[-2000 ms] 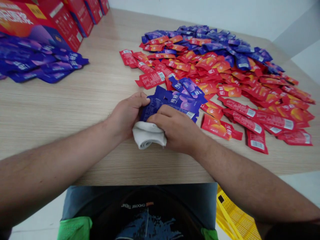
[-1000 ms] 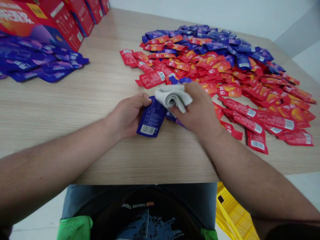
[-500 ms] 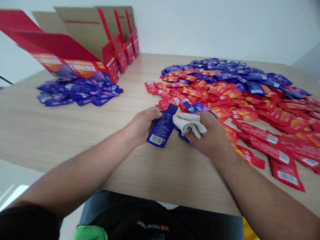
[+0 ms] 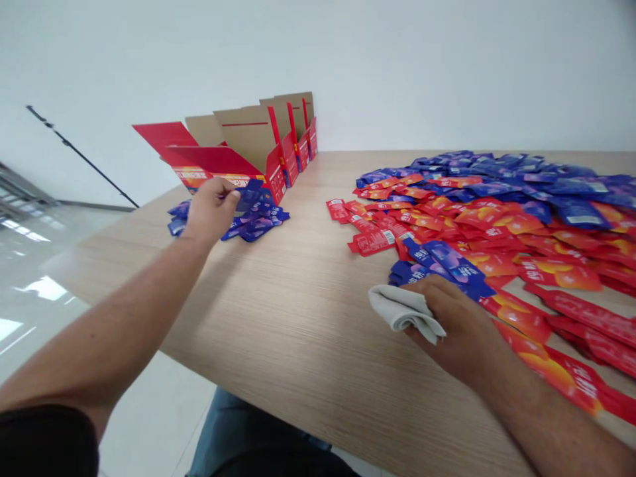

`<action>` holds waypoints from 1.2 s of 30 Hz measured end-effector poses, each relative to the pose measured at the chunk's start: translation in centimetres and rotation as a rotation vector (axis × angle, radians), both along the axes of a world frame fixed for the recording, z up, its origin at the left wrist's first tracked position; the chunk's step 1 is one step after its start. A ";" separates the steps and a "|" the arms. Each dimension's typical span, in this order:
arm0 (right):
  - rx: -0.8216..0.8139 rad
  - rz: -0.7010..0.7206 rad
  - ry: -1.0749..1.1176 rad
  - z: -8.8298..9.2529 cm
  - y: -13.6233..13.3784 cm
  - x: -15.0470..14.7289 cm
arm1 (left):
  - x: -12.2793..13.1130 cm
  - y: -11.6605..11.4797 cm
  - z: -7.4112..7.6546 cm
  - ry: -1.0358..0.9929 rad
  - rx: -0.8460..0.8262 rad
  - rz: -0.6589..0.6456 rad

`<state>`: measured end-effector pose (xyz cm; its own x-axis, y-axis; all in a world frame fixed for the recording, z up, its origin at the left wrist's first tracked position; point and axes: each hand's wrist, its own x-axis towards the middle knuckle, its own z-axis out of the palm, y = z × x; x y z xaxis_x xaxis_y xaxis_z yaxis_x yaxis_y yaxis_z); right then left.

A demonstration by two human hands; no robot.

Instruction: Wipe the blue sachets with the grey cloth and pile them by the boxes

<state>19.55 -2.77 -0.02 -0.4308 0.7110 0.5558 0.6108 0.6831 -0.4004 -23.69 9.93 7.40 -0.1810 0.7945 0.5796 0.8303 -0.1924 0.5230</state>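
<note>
My left hand (image 4: 211,209) reaches out to the far left and pinches a blue sachet (image 4: 247,199) just above a small heap of blue sachets (image 4: 251,222). My right hand (image 4: 460,324) rests on the wooden table (image 4: 298,318) with its fingers closed round a folded white cloth (image 4: 405,311). Right beside that hand lie a few blue sachets (image 4: 447,262) at the near edge of a wide spread of red and blue sachets (image 4: 497,212).
A row of open red cardboard boxes (image 4: 238,156) stands at the table's far left, behind the blue heap. A white wall runs behind the table. A glossy floor shows on the left, past the table's edge.
My left hand carried the blue sachet from the middle of the table out to the blue heap on the left. The view tilted up and left. My right hand stayed with the cloth.
</note>
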 end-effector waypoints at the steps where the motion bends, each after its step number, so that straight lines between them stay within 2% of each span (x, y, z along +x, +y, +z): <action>1: 0.002 0.005 0.002 0.0 0.0 -0.1 | -1.6 0.6 0.5 0.108 0.103 0.049; 3: 0.001 0.018 -0.003 -0.1 0.0 -0.1 | -4.4 1.8 1.1 0.195 0.207 0.109; 4: -0.007 0.028 -0.011 -0.1 0.1 -0.2 | -5.6 2.4 1.0 0.208 0.180 0.111; 8: -0.063 0.069 -0.033 -0.3 0.4 -0.3 | -8.6 4.6 -0.5 0.217 -0.100 0.176; 11: -0.090 0.080 -0.031 -0.5 0.5 -0.3 | -9.2 4.9 -1.7 0.210 -0.188 0.223; 14: -0.078 0.060 -0.026 -0.5 0.6 -0.1 | -8.2 4.3 -2.2 0.179 -0.170 0.268; 17: -0.044 -0.018 -0.009 -0.2 1.0 0.4 | -4.9 3.0 -2.7 0.143 -0.150 0.262; 21: -0.016 -0.282 0.071 0.7 2.2 1.8 | 3.0 -0.2 -3.9 0.091 -0.241 0.085; 23: -0.017 -0.395 0.162 1.2 2.9 2.5 | 7.8 -2.5 -4.4 0.098 -0.394 -0.119; 26: -0.024 -0.458 0.262 1.7 3.8 3.3 | 14.9 -5.8 -4.8 0.120 -0.556 -0.447; 28: -0.048 -0.478 0.298 1.9 4.2 3.6 | 18.7 -7.1 -5.0 0.174 -0.565 -0.612; 30: -0.063 -0.484 0.325 1.9 4.5 3.9 | 21.6 -7.4 -5.0 0.250 -0.485 -0.722; 32: -0.060 -0.482 0.352 1.8 4.7 4.1 | 23.8 -6.7 -5.1 0.314 -0.394 -0.715; 34: -0.052 -0.491 0.374 1.8 4.9 4.4 | 25.3 -5.4 -5.4 0.376 -0.354 -0.596; 36: -0.040 -0.508 0.386 1.8 5.1 4.6 | 26.4 -4.0 -5.9 0.416 -0.401 -0.461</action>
